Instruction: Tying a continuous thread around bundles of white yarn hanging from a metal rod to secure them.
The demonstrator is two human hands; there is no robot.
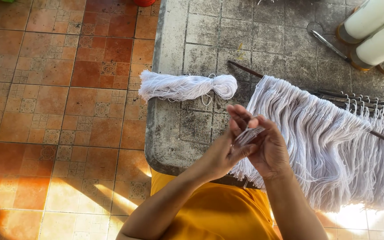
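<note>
Above the near edge of the grey bench (174, 142), a small tuft of white threads (246, 135) sits pinched between both hands: left hand (222, 153) fingers pressed under it, right hand (267, 149) fingers closed over it. Just right, a white fringe (325, 138) hangs from dark rods (361, 98). A tied yarn bundle (185, 86) lies behind; white spools (376, 31) stand far right.

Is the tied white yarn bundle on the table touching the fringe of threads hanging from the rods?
Apart. The head view shows bare grey tabletop between the tied yarn bundle and the hanging fringe.
</note>
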